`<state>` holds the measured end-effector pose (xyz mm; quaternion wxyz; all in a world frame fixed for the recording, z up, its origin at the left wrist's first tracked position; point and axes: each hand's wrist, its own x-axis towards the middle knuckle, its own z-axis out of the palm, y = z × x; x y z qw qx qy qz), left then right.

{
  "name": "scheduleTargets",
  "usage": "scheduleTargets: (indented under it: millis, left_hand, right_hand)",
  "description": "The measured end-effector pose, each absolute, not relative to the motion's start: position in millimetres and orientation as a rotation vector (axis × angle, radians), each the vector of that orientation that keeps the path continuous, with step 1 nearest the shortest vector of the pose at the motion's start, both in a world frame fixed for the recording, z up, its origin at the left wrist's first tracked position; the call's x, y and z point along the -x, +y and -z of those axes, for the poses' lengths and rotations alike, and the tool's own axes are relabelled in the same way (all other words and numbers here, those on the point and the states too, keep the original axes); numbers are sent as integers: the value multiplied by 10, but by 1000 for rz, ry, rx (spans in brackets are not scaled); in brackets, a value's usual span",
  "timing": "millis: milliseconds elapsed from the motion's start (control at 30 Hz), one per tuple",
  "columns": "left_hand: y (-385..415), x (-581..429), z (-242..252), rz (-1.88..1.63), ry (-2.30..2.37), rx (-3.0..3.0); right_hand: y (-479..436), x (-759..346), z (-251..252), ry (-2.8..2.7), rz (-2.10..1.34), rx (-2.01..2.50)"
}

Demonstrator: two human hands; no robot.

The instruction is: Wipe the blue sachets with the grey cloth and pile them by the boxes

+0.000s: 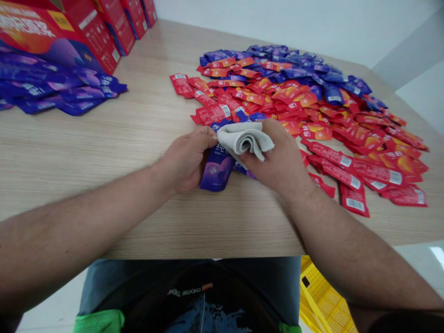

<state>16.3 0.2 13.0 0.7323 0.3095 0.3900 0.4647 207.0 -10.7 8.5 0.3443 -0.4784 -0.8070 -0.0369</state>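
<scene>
You've got open wood tabletop (86, 143) sitting free at left, under the loose purple packets (45, 88) at upper left. Your left hand (187, 159) is pinching a purple sachet (217, 169) at center while your right hand (274, 155), right up against it, is pressing a folded white cloth (244, 138) onto it, with the red-and-purple sachet pile (312, 106) crowding in just past your knuckles.

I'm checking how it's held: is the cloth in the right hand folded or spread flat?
Folded. The white cloth sits in layered folds, gathered in the right hand over the purple sachet, not lying flat.
</scene>
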Motion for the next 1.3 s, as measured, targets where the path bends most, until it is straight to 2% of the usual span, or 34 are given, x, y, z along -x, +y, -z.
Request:
scheduleTargets:
  millis: [633, 833, 1000, 1133, 1300]
  left_hand:
    - [-54, -165, -186, -1032, 869, -661]
    - [2, -158, -206, -1035, 917, -609]
    - [15, -159, -216, -1061, 905, -580]
    - [12, -160, -222, -1021, 953, -605]
    - [-3, -168, -250, -1090, 951, -602]
  right_hand:
    - [-114, -2070, -133, -2045, -72, 1267]
    - [-290, -1870, -47, -2287, -235, 1084]
    - [-282, -1866, -35, -2166, -122, 1175]
    - [-335, -1823, -29, -2425, -325, 1008]
    - [-336, -1815, -18, -2207, -186, 1147]
